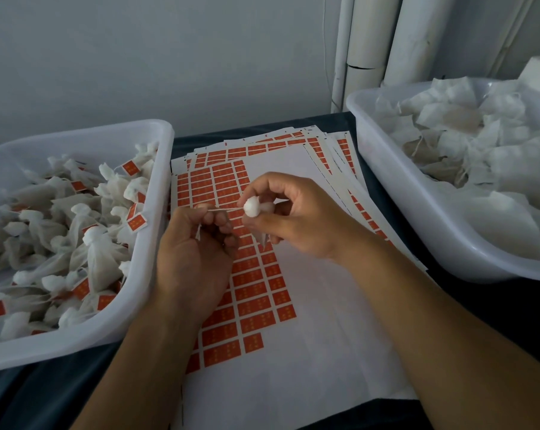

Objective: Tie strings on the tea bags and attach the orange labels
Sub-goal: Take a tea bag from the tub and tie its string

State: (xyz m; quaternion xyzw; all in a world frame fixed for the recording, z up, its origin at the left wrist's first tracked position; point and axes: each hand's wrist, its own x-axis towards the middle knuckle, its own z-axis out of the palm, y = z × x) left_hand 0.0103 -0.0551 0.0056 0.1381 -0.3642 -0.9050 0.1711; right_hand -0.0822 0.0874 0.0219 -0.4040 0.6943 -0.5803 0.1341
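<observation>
White tea bag [252,207] pinched in right hand [296,218], left hand [197,240] grip pinching its string [223,209] — taut

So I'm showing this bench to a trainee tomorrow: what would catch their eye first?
Probably the orange label sheets fanned across the middle, under two hands: the right hand pinches a tea bag while the left hand pulls its string taut. Next, the left tub of tied, labelled bags and the right tub of loose white ones.
</observation>
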